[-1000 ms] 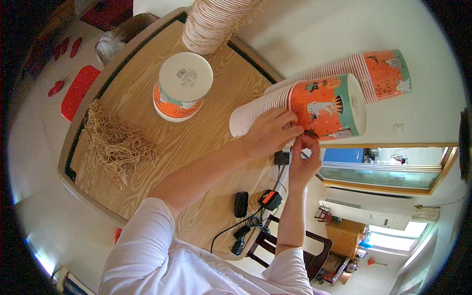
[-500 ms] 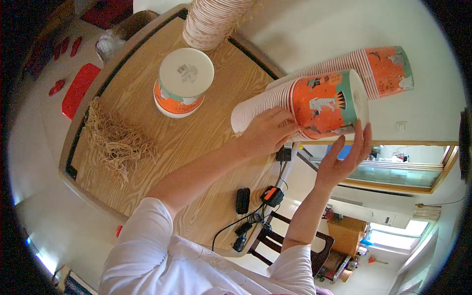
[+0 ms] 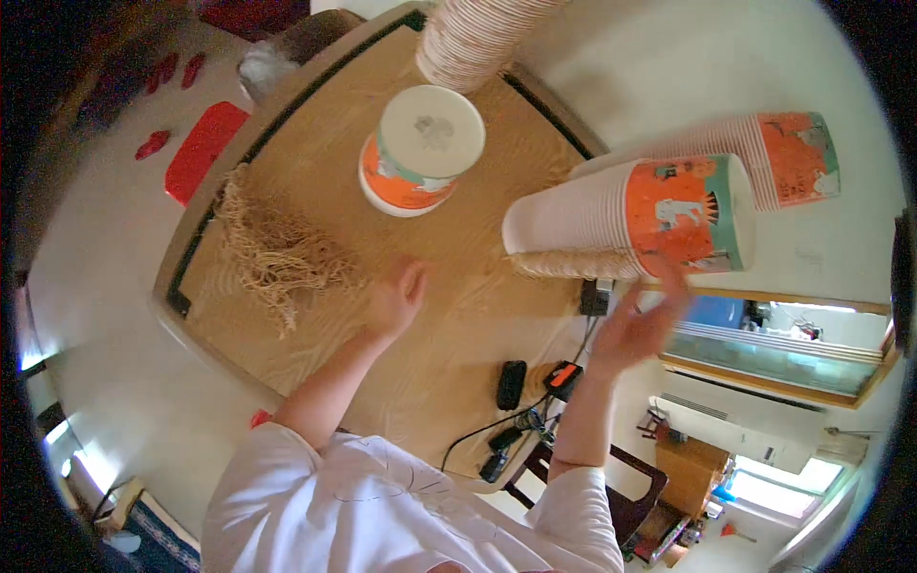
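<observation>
My left hand (image 3: pixel 398 298) is over the table beside a tangled heap of tan twine (image 3: pixel 282 253). Its fingers look curled, but motion smears them, and I cannot tell if anything is in them. My right hand (image 3: pixel 635 329) is at the lower edge of a lying stack of nested paper buckets (image 3: pixel 673 215), fingers apart and blurred. The stack's outermost bucket is orange and green with printed white animals; pale rims trail off to the left. A tan, fibrous-looking strip (image 3: pixel 573 265) runs along its lower side. Left of it stands an upturned paper bucket (image 3: pixel 430 134) with its white base up.
Another lying bucket stack (image 3: pixel 798 158) is behind, near the wall, and a further stack of rims (image 3: pixel 478 43) is at the far edge. A black case (image 3: pixel 511 385) and a black-orange charger (image 3: pixel 563 379) with cables lie near the right edge. A dark chair (image 3: pixel 630 497) stands beyond.
My left hand has left the bucket stack and moved left toward the twine. My right hand has slid down along the base end. The whole view has shifted, moving the table rightward.
</observation>
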`<state>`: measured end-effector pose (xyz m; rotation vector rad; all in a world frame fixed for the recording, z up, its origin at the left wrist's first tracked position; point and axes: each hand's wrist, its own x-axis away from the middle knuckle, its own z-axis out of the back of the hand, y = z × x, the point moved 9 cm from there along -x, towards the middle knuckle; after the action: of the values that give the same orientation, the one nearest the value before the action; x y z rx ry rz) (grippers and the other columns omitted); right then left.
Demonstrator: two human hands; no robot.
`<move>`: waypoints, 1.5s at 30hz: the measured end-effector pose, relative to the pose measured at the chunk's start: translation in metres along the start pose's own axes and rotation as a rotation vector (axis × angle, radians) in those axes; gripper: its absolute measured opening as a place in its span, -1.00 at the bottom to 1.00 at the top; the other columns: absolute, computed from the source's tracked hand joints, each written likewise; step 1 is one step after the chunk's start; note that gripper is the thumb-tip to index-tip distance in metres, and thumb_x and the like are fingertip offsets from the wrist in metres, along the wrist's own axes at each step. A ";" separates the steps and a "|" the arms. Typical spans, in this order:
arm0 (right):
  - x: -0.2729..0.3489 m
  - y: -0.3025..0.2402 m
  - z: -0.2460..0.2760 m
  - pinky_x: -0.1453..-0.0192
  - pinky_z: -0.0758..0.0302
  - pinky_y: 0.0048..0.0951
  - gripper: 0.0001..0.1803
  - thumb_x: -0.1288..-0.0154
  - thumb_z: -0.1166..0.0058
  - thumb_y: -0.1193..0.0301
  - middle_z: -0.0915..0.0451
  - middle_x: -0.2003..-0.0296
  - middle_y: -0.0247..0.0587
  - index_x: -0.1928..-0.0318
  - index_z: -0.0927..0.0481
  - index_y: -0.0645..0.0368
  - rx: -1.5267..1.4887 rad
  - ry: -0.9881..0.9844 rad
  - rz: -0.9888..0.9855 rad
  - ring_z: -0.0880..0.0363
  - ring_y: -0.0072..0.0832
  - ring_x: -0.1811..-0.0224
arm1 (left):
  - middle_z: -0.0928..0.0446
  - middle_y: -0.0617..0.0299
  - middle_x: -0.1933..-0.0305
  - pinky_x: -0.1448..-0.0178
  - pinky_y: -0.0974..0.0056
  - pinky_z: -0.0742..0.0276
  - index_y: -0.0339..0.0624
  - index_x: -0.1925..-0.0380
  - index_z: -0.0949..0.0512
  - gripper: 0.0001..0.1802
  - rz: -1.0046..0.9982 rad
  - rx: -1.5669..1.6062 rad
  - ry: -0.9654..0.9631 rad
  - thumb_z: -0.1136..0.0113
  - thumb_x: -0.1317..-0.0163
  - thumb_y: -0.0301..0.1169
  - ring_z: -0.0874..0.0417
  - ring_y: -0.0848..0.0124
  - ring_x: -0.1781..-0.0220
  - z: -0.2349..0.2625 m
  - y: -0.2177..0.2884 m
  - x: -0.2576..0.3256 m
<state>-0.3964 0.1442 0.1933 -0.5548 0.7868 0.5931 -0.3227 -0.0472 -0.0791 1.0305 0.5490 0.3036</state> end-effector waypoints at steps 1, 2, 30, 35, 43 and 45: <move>0.011 -0.010 -0.034 -0.15 -0.29 -0.25 -0.68 -0.16 -0.01 0.49 -0.46 0.04 -0.12 0.03 -0.46 0.20 -0.106 -0.123 -0.080 -0.37 -0.23 -0.06 | -0.50 0.11 0.30 0.21 0.18 -0.47 -0.16 0.25 -0.50 -0.79 0.000 -0.024 0.002 -0.14 -0.04 -0.52 -0.54 0.21 0.23 0.011 -0.015 -0.001; 0.021 -0.021 -0.073 -0.12 -0.31 -0.29 -0.69 -0.15 -0.02 0.51 -0.48 0.06 -0.15 0.05 -0.46 0.20 -0.211 -0.248 -0.156 -0.40 -0.25 -0.03 | -0.51 0.10 0.33 0.22 0.20 -0.47 -0.20 0.26 -0.50 -0.82 0.233 0.153 0.098 -0.11 -0.09 -0.50 -0.55 0.24 0.27 0.024 -0.058 -0.002; 0.202 0.110 -0.336 0.47 -0.45 -0.60 -0.84 -0.19 -0.07 0.32 -0.49 0.57 -0.38 0.46 -0.43 0.07 -1.134 -0.425 -1.366 -0.46 -0.61 0.53 | -0.60 0.16 0.48 0.27 0.29 -0.48 -0.26 0.41 -0.57 -0.79 0.601 0.091 -0.107 -0.19 -0.04 -0.33 -0.60 0.40 0.41 0.048 -0.179 -0.144; 0.212 0.105 -0.329 0.50 -0.36 -0.64 -0.85 -0.20 -0.06 0.31 -0.46 0.57 -0.40 0.42 -0.46 0.09 -1.269 -0.536 -1.606 -0.39 -0.65 0.55 | -0.59 0.17 0.48 0.30 0.31 -0.46 -0.26 0.42 -0.59 -0.79 0.657 0.098 -0.105 -0.21 -0.01 -0.33 -0.58 0.42 0.42 0.049 -0.162 -0.141; 0.163 0.085 -0.302 0.47 -0.33 -0.62 -0.84 -0.20 -0.07 0.31 -0.47 0.55 -0.40 0.36 -0.49 0.13 -1.015 -0.639 -1.199 -0.39 -0.67 0.52 | -0.59 0.18 0.45 0.32 0.34 -0.44 -0.31 0.39 -0.59 -0.76 0.740 0.156 -0.140 -0.21 -0.01 -0.35 -0.56 0.44 0.42 0.059 -0.133 -0.140; 0.154 0.086 -0.294 0.45 -0.35 -0.63 -0.89 -0.17 -0.05 0.39 -0.48 0.52 -0.39 0.35 -0.49 0.16 -1.062 -0.541 -1.152 -0.41 -0.67 0.50 | -0.58 0.19 0.46 0.33 0.35 -0.44 -0.29 0.40 -0.59 -0.78 0.761 0.167 -0.150 -0.21 -0.01 -0.35 -0.55 0.46 0.43 0.061 -0.122 -0.141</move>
<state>-0.5086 0.0556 -0.1181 -1.5709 -0.4903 -0.0073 -0.4066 -0.2192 -0.1206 1.3891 0.0221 0.8516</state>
